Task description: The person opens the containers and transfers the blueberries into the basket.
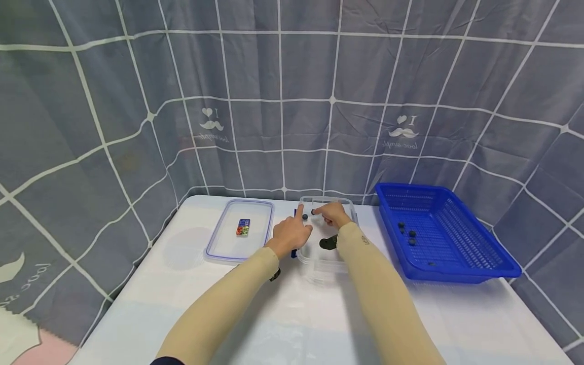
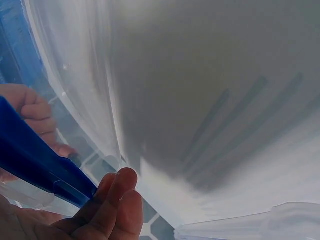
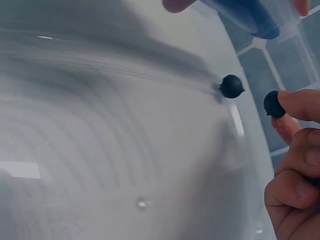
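My right hand (image 1: 334,214) pinches a small dark ball (image 3: 274,105) with a tiny nub between thumb and index finger. It is held at the far end of a clear plastic container (image 1: 324,263). A second dark ball (image 3: 231,86) lies inside the container by its end wall. My left hand (image 1: 290,234) holds the container's left side, beside a blue latch (image 2: 45,155). Its index finger points away from me, and the thumb reaches over the container's inside. Part of the left grip is hidden.
Left of the container lies its clear lid (image 1: 228,233) with a blue rim, bearing a small colourful packet (image 1: 243,227). A blue perforated basket (image 1: 456,274) on the right holds several dark balls (image 1: 412,233). A grey grid-patterned curtain (image 1: 301,126) hangs behind the white table (image 1: 292,324).
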Motion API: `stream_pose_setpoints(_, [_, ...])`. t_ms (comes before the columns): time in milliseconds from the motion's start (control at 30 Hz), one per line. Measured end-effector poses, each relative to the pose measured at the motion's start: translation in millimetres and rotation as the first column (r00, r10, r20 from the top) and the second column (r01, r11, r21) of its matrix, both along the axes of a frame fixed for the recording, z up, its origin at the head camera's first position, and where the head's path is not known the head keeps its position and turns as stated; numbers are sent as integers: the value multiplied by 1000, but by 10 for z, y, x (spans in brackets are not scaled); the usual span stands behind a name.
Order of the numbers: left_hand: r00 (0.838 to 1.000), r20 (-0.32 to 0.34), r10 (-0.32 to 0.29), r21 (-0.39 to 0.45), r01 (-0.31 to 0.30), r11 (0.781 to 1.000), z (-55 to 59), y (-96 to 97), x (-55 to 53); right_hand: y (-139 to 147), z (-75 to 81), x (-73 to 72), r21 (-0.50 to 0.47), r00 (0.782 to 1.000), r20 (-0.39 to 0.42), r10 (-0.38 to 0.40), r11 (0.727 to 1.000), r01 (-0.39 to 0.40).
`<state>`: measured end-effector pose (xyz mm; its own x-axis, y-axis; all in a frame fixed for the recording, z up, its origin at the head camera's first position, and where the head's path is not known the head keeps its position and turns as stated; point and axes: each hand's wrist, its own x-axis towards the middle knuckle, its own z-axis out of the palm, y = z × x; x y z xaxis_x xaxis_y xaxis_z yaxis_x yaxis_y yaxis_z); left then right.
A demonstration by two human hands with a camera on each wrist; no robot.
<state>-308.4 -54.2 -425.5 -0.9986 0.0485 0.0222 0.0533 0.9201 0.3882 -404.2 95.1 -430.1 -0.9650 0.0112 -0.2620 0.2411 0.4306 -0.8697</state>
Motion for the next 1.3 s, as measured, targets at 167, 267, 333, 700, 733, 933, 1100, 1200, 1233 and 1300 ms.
stream_pose_setpoints(167, [1000, 16, -14, 5, 14, 1000, 11, 6, -7, 73, 165, 26, -15, 999, -36, 28, 999, -29])
stream_pose_setpoints(267, [1000, 21, -5, 5, 5, 1000, 14, -1, 3, 120, 258, 32, -14, 996, -54, 64, 998, -65])
stream_pose_setpoints(333, [1000, 16, 3, 2, -3, 1000, 14, -14, 8, 149, 317, 33, -8, 994, -65, 92, 996, -92])
stream_pose_setpoints(700, [1000, 1, 3, 12, -3, 1000, 27, -31, 42, 511, 693, 184, 47, 978, -92, 185, 982, -181])
stream_pose_setpoints(733, [1000, 0, 2, 15, -2, 1000, 29, -24, 43, 567, 731, 202, 52, 977, -93, 194, 980, -190])
stream_pose_setpoints(933, [1000, -5, -6, 16, 6, 1000, 24, -23, 25, 907, 895, 255, 87, 968, -91, 235, 970, -227])
stream_pose_setpoints(1100, [1000, -4, -12, 24, 12, 1000, 14, -35, 23, 1191, 975, 315, 148, 963, -90, 254, 960, -239])
stream_pose_setpoints(1200, [1000, -3, -15, 26, 15, 1000, 12, -37, 27, 1357, 1006, 356, 171, 960, -96, 262, 955, -243])
stream_pose_setpoints(1233, [1000, -4, -15, 27, 15, 1000, 12, -37, 29, 1411, 1011, 367, 172, 960, -97, 263, 954, -244])
stream_pose_setpoints(1300, [1000, -6, -14, 24, 14, 1000, 9, -34, 31, 1516, 1022, 395, 186, 957, -94, 275, 949, -254])
